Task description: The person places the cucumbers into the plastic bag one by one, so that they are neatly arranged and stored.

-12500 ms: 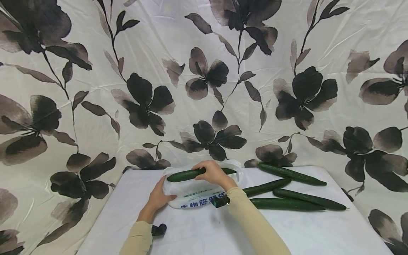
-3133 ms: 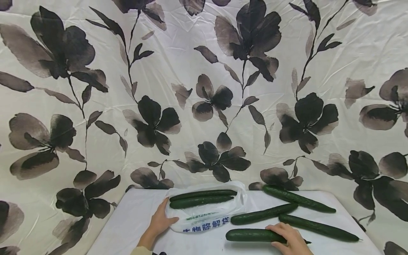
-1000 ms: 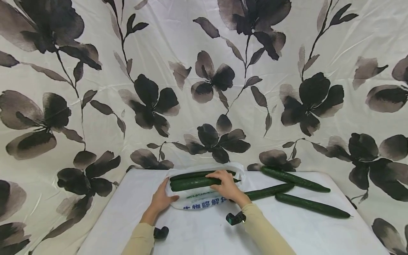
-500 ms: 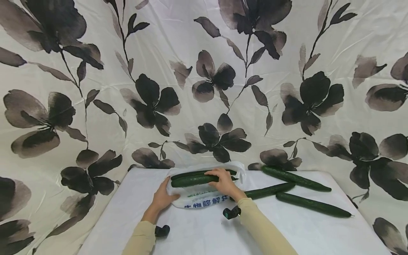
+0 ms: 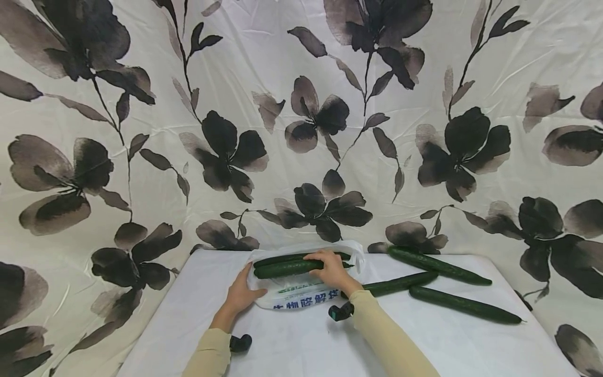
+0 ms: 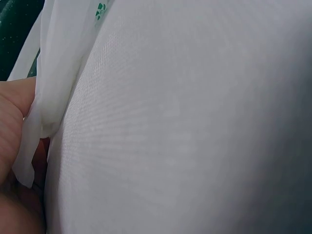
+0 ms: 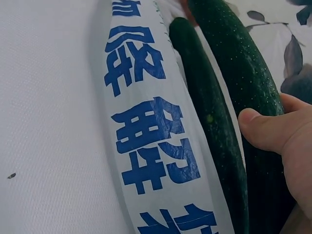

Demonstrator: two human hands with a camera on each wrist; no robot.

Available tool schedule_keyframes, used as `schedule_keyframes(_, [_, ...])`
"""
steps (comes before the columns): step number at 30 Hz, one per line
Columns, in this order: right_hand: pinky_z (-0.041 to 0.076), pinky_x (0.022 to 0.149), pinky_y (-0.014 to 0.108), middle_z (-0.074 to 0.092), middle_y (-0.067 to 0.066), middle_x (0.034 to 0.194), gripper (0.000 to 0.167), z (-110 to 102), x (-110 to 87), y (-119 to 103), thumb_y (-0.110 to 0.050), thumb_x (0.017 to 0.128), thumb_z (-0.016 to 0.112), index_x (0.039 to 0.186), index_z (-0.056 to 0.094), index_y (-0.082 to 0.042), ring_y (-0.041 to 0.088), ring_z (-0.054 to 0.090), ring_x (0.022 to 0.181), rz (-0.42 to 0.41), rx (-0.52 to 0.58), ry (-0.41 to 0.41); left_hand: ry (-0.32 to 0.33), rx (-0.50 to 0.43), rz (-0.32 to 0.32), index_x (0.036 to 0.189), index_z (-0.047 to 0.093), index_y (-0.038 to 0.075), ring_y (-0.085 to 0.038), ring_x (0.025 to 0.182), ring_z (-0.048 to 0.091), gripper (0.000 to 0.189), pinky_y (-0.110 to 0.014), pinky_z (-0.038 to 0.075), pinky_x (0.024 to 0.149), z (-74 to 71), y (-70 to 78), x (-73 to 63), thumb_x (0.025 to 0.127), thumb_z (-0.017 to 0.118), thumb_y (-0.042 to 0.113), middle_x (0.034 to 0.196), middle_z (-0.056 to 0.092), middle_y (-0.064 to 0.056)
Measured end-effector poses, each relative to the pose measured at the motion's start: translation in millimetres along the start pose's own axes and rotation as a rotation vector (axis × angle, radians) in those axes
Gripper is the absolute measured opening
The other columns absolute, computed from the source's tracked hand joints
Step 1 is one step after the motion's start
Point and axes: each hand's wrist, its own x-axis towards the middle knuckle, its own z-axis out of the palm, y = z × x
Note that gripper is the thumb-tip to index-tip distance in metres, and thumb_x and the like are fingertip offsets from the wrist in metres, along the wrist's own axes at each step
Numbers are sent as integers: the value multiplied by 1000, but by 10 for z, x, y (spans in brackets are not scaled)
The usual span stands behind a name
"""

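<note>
A thin white plastic bag [image 5: 266, 299] with blue characters lies on its side at the back of the table, its mouth facing up. My left hand [image 5: 239, 294] holds the bag's left side; the left wrist view shows the film [image 6: 56, 68] between thumb and fingers. Over the opening, my right hand [image 5: 333, 271] grips a long green cucumber [image 5: 286, 268] near its right end. A second cucumber [image 5: 273, 258] shows behind it inside the bag. In the right wrist view another cucumber [image 7: 207, 97] lies beside the gripped one [image 7: 239, 58], against the printed film.
Right of the bag lie three more cucumbers: one at the back edge [image 5: 440, 265], one in the middle [image 5: 400, 284] partly behind the right wrist, and one nearer the front [image 5: 466, 305]. White cloth [image 5: 292, 345] covers the table. A floral curtain [image 5: 377, 173] hangs behind.
Since about three seconds ago, my right hand has carried the front cucumber left from the table into the bag's opening. In the last second it has barely moved. My left hand stays on the bag.
</note>
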Motion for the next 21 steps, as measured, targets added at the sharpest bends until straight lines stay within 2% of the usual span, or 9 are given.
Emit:
schedule_keyframes(11, [32, 93, 56, 64, 4, 115, 43, 30, 18, 16, -8, 80, 79, 121, 69, -13, 32, 53, 112, 6, 4, -11, -14, -11, -24, 154, 21, 6, -45, 139, 25, 108, -60, 23, 110, 9, -31, 39, 72, 86, 35, 154, 27, -24])
schedule_keyframes(21, [34, 89, 58, 65, 4, 111, 41, 95, 3, 57, -9, 80, 80, 120, 70, -13, 33, 53, 110, 19, -11, -14, -4, -22, -17, 153, 23, 5, -45, 138, 27, 105, -59, 24, 110, 6, -41, 19, 73, 86, 30, 153, 29, -25])
